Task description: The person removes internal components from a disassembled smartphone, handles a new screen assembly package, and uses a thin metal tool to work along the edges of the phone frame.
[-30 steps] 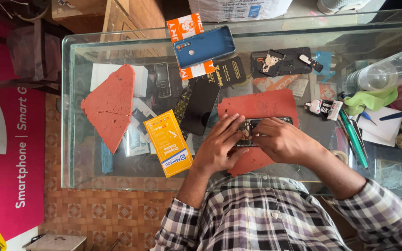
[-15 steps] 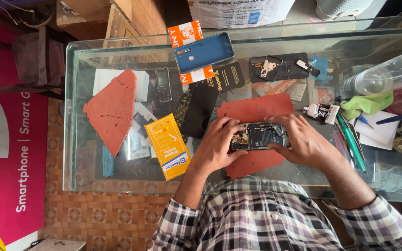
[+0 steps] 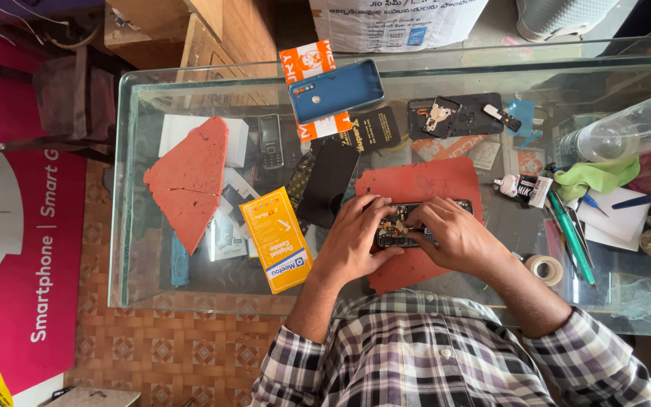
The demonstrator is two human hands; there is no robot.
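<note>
An opened phone (image 3: 399, 226) with its insides showing lies on a red work mat (image 3: 423, 185) on a glass counter (image 3: 137, 226). My left hand (image 3: 356, 241) grips the phone's left end from below. My right hand (image 3: 453, 235) rests over its right part, fingertips pressing at the middle of the board. Both forearms come up from a checked shirt at the bottom. A black phone screen panel (image 3: 329, 183) lies just left of the mat.
A blue phone back cover (image 3: 337, 90), a dark frame with parts (image 3: 453, 114), a yellow box (image 3: 276, 240) and a red torn mat (image 3: 190, 181) lie on the glass. A tape roll (image 3: 545, 268), green tool (image 3: 571, 235), green cloth (image 3: 597, 175) and clear bottle (image 3: 627, 128) sit right.
The phone was lifted slightly in both hands half a second ago; now it lies lower on the mat, and my right fingertips have moved onto its middle.
</note>
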